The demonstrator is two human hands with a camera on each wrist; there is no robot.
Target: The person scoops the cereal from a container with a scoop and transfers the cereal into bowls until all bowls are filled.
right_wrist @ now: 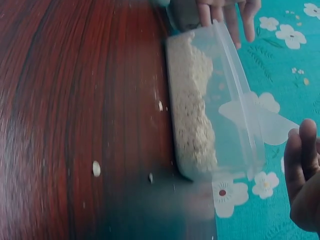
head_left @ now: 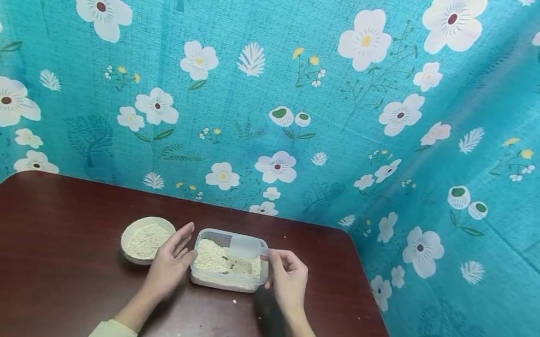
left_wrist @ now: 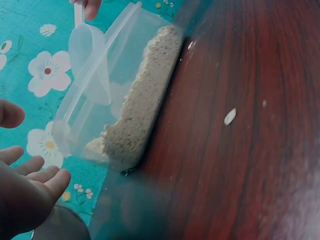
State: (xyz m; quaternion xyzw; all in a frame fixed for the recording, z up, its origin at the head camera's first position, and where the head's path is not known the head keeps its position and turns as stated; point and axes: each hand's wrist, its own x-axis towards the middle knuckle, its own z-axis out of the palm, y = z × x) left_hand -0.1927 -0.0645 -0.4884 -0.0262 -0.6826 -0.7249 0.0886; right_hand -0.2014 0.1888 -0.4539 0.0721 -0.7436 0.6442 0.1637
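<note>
A clear plastic container partly filled with pale, oat-like flakes stands on the table. My right hand pinches the handle of a translucent white scoop at the container's right end. The scoop's bowl dips inside the rim, above the flakes, and looks unfilled in the left wrist view. My left hand is at the container's left end, fingers extended and thumb by the rim, holding nothing. Just left of that hand sits a round bowl of similar flakes, partly covered by the fingers in the head view.
The dark red-brown wooden table has a few stray flakes scattered on it, one a pale flake in front of the container. Behind and to the right hangs a teal flowered cloth.
</note>
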